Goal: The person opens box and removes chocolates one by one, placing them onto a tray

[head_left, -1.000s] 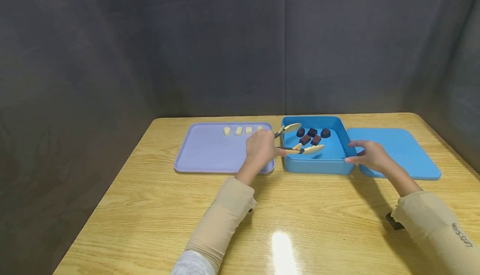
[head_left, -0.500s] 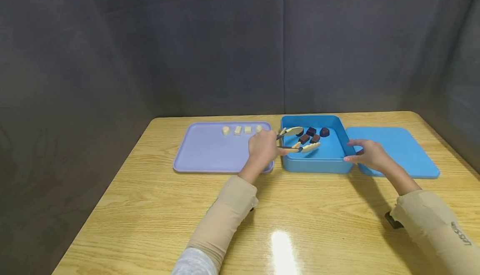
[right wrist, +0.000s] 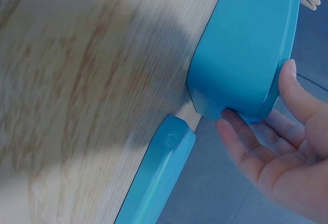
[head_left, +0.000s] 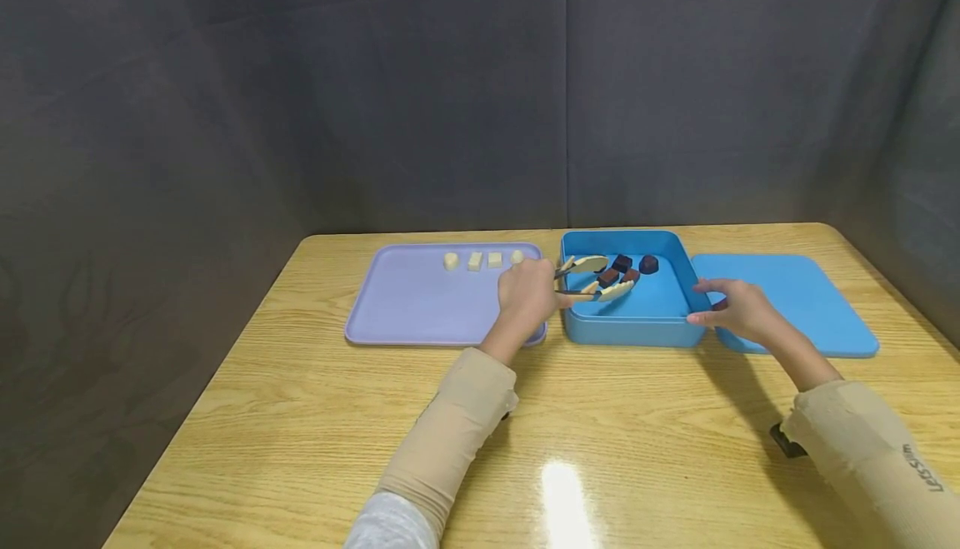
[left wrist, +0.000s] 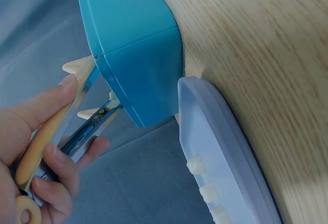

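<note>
My left hand grips a pair of tongs, cream-tipped with metal arms. Their two spread tips reach over the left wall into a blue box. Thumb and fingers wrap the cream handle in the left wrist view. Several dark brown chocolate-like pieces lie in the box, just right of the tips; the upper tip covers the spot at far left. At the box's right wall, my right hand holds the rim between thumb and fingers, with the thumb on the rim in the right wrist view.
Left of the box lies a lilac tray with several small white pieces in a row along its far side. A flat blue lid lies to the right. A dark curtain stands behind the table.
The tongs' tips have come closer together and now hide the leftmost dark piece. My left hand has shifted slightly right. My right hand stays at the box's right wall.
</note>
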The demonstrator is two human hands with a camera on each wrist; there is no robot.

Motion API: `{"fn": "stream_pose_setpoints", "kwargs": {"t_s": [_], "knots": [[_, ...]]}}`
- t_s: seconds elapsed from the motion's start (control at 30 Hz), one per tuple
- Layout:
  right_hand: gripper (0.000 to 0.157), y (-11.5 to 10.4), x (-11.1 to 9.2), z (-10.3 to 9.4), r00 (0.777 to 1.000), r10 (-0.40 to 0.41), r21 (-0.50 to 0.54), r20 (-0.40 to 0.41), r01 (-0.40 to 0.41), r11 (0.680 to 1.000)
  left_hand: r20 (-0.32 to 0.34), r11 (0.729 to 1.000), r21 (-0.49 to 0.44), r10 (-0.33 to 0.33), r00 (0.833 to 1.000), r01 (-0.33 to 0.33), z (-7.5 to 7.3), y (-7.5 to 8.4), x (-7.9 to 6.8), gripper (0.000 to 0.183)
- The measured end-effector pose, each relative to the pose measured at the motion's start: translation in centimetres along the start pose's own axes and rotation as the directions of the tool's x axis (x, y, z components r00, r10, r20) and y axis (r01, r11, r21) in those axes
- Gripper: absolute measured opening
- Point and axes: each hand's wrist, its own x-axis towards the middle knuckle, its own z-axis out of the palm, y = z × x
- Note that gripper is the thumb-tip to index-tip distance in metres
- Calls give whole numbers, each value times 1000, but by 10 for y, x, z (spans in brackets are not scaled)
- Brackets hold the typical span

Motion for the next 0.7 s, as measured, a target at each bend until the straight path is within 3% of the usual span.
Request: {"fn": "stream_pose_setpoints", "kwargs": {"t_s": [0.7], "knots": [[64, 0, 0, 0, 1000, 7, 13, -1, -7, 1000, 36, 1000, 18, 4, 999, -5, -1, 3, 6, 37]]}}
